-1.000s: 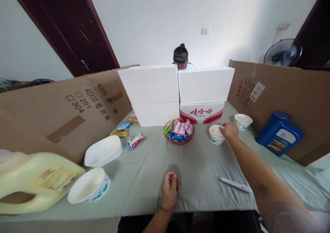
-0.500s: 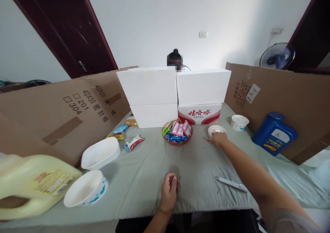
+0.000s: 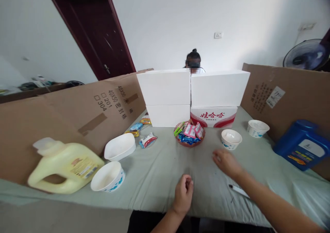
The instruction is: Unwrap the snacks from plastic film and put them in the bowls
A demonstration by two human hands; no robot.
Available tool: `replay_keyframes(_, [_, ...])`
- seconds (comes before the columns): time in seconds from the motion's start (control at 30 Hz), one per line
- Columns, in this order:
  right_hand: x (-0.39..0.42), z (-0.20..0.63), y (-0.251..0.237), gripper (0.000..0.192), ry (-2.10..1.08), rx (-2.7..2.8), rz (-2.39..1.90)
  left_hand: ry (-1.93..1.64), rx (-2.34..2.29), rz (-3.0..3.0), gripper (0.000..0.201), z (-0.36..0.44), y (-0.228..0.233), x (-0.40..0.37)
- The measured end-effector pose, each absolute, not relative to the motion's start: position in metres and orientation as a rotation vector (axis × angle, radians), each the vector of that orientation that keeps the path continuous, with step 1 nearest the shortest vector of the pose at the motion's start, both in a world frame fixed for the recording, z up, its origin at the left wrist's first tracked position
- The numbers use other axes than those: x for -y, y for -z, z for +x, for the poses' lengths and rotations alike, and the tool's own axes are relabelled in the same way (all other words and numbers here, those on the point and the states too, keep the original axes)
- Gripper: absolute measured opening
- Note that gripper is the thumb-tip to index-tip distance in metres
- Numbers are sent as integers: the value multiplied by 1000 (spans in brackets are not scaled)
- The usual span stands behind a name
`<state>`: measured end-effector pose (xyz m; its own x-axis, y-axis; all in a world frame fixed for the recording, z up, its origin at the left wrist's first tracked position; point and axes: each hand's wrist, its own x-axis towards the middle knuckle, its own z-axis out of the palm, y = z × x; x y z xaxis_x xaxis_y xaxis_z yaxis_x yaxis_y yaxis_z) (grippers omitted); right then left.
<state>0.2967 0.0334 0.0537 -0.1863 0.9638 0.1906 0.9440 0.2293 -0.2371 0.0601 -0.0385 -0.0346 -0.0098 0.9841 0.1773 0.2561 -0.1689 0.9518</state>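
Observation:
My left hand (image 3: pixel 183 193) rests near the front edge of the cloth with its fingers curled in, and I see nothing in it. My right hand (image 3: pixel 227 162) is over the cloth at right of centre, slightly blurred, its fingers bent and close together with no object showing. Just beyond it stands a white paper bowl (image 3: pixel 231 140) with a blue pattern, apart from the hand. A reddish bowl (image 3: pixel 189 144) heaped with wrapped snacks (image 3: pixel 190 131) sits in the middle. Partly behind my right forearm lies a white pen-like stick (image 3: pixel 239 190) with a dark tip.
White boxes (image 3: pixel 167 95) are stacked at the back, a person (image 3: pixel 193 61) behind them. Cardboard walls flank the table. On the left are a yellow jug (image 3: pixel 77 164), two white bowls (image 3: pixel 120 147) and snack packets (image 3: pixel 148 140). A blue bottle (image 3: pixel 304 145) and another paper bowl (image 3: pixel 257 128) stand right.
My right hand has come out of the paper bowl and back toward me. The view has turned left, so everything sits further right. My left hand stays in place, curled.

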Motion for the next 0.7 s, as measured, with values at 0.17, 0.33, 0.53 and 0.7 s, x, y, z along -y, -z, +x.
replay_keyframes(0.17, [10,241,3,31,-733,1992,-1548,-1087,-1382,1596,11,55,23,14])
replay_keyframes(0.33, [27,227,30,28,-671,1908,-1488,-955,-1895,1794,18,-6,-15,-70])
replay_keyframes(0.53, [28,227,27,26,-615,1966,-1451,-779,-2241,1669,59,-106,-55,-151])
replay_keyframes(0.7, [27,226,30,26,-593,1969,-1440,-625,-2232,1617,68,-118,-59,-162])
